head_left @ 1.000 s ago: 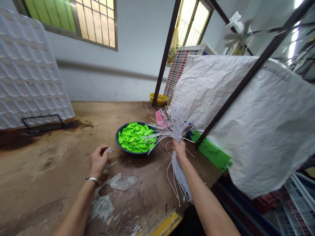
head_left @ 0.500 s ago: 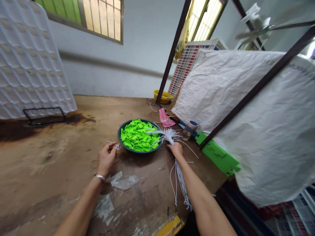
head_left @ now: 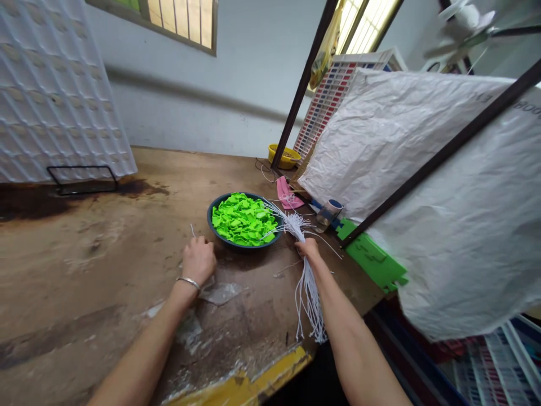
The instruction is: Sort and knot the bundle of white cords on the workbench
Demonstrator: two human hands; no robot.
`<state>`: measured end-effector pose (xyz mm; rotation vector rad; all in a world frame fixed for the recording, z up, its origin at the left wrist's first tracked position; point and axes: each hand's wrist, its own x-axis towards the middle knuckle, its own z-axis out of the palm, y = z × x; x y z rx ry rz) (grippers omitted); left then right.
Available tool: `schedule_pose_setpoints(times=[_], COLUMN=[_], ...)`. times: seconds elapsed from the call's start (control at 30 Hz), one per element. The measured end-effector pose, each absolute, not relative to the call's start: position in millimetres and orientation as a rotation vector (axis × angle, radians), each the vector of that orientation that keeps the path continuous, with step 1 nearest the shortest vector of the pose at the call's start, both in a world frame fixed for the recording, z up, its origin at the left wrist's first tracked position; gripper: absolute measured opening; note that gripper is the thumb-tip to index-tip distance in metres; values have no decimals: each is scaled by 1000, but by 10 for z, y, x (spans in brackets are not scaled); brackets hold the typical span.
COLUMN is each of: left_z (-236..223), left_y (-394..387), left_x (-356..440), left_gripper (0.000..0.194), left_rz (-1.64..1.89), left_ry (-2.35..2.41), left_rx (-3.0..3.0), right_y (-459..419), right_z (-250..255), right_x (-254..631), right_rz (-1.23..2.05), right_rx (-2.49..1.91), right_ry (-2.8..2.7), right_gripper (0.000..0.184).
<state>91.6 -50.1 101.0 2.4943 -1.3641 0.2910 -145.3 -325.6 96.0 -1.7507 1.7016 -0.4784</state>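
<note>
1. The right hand (head_left: 309, 248) has its grip clenched around a bundle of white cords (head_left: 307, 285) near its middle. The upper ends fan out just above the fist, over the right rim of the bowl. The lower ends trail toward the near edge of the table (head_left: 105, 242) and hang just past it.
2. The left hand (head_left: 198, 260) rests knuckles-up on the table, its grip curled shut. A single thin white cord (head_left: 193, 230) sticks up from the far side of the fist. A metal bangle (head_left: 188, 281) circles the wrist.
3. A dark round bowl (head_left: 220, 232) sits toward the middle of the table, between and just beyond the two hands. It is heaped with bright green plastic pieces (head_left: 243, 219).
4. Clear plastic scraps (head_left: 222, 291) lie on the worn wood just beside the left wrist, toward the near edge.
5. Beyond the bowl, toward the far right of the table, lie a pink cloth (head_left: 286, 195) and a small clear cup (head_left: 326, 215) on its side. A green plastic plate (head_left: 372, 260) lies along the right edge.
6. A large white woven sack (head_left: 422, 180) hangs over the right side behind a dark metal bar (head_left: 439, 155).
7. A small yellow bowl (head_left: 282, 155) stands at the far edge. A white moulded tray (head_left: 54, 96) leans upright at the far left.
</note>
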Motion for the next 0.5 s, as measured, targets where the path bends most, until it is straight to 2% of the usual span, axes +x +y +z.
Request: schedule_pose_setpoints(times=[0.13, 0.3, 0.43, 0.5], left_z=[951, 769, 686, 676], left_y=[-616, -727, -983, -1179], left_x=[441, -108, -482, -643], left_gripper=[35, 32, 62, 68], left_rz=[225, -81, -271, -315], left_ry=[-1638, -1818, -1752, -1766], left_rx=[2331, 2027, 1910, 1860], right_y=[-3130, -2946, -2777, -2686], right_z=[1066, 1248, 1307, 1331], right_x=[-1499, -1602, -1654, -1666], right_rz=[-610, -706, -745, -754], right_rx=[-1528, -1289, -1144, -1096], right_ry=[1502, 1192, 1016, 945], right_gripper=[18, 24, 25, 24])
